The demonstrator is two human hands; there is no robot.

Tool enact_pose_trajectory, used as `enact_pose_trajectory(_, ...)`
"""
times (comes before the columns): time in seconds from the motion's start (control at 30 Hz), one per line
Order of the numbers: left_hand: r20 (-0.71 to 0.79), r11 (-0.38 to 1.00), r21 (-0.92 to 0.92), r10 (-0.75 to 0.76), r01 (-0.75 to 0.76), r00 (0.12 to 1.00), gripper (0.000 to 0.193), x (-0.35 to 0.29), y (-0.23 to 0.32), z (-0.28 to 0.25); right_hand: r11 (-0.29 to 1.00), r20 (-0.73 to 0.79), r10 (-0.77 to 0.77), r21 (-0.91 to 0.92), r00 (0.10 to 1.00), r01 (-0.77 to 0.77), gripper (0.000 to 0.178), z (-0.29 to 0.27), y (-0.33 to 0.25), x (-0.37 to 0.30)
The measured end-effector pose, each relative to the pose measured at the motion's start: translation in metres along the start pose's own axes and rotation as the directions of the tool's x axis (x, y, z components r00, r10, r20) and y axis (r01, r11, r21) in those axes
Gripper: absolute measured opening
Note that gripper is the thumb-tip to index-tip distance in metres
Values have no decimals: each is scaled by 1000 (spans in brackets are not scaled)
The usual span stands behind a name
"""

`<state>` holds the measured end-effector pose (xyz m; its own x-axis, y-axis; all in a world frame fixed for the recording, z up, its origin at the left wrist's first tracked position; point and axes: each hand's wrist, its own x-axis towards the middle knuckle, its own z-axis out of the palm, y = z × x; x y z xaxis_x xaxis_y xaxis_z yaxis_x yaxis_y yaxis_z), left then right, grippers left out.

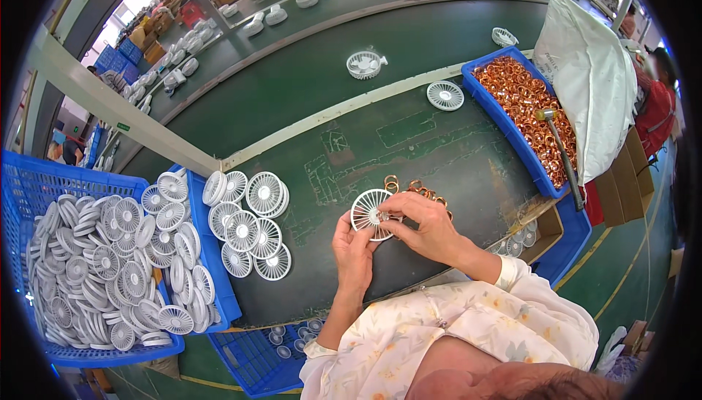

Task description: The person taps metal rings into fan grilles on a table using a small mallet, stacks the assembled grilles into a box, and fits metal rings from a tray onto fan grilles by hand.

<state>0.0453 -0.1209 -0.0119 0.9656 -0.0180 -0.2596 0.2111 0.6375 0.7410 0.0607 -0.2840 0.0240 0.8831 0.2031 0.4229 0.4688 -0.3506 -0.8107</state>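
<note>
A round white fan grille [364,208] with radial spokes is held over the bench in front of me. My left hand [354,255] grips it at the lower left rim, thumb and fingers closed round the edge. At the grille's hub, the fingers of my right hand [425,224] are pinched together. Whatever is between them is too small and covered to name. Loose copper-coloured rings [391,182] lie on the bench just beyond and beside my right hand, partly hidden by it. To the left, several more white grilles [242,230] lie in overlapping rows.
Blue crates [225,283] heaped with white grilles [131,277] stand at the left. At the right, a blue bin [479,87] of copper rings carries a hammer [559,144] beside a white sack [585,71]. Beyond runs a green conveyor [292,71] with a white fan housing [365,65].
</note>
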Motion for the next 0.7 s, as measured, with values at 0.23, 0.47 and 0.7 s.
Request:
enact_pose_trajectory(0.23, 73, 998, 53, 16, -20, 997, 26, -1, -13, -3, 977, 14, -90, -192, 996, 91, 23, 0, 5, 1)
enact_pose_trajectory(0.47, 131, 999, 36, 14, -19, 991, 29, -4, -9, 1, 980, 16, -111, -164, 994, 112, 25, -4, 13, -1)
enact_pose_trajectory(0.7, 206, 987, 114, -134, 113, 969, 26, -9, 3, -12, 949, 258, -290, -50, 922, 312, 20, -22, 20, -2)
